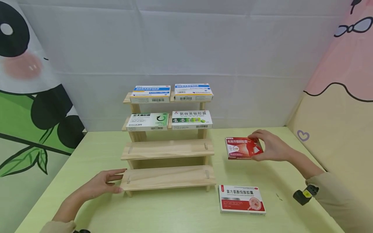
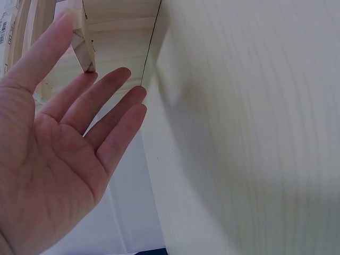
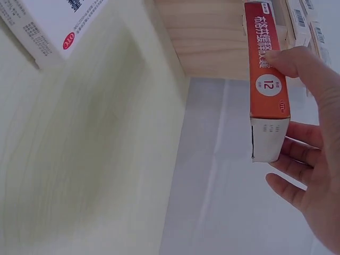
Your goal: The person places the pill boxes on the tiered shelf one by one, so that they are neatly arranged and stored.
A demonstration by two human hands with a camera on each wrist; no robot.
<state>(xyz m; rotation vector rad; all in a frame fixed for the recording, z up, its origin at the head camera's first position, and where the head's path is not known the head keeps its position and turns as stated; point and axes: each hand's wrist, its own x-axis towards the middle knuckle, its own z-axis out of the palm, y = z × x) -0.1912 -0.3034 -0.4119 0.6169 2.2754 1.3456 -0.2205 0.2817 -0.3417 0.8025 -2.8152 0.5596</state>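
My right hand [image 1: 272, 147] pinches a red and white medicine box [image 1: 240, 148] by its right end, above the table to the right of a wooden stepped rack [image 1: 169, 179]. The right wrist view has the thumb on the red box's [image 3: 265, 69] printed narrow side and the fingers on the opposite side. At the left end of the rack's lowest step, my left hand [image 1: 100, 184] touches the wood with its fingertips. Its fingers [image 2: 114, 138] are spread and fairly straight in the left wrist view, the palm bare.
Two blue and white boxes [image 1: 193, 92] lie on the rack's top step. Below them are a green and white box [image 1: 147, 122] and a white box with a green stripe [image 1: 192, 120]. Another red and white box [image 1: 242, 199] lies on the table [image 1: 163, 215] at front right.
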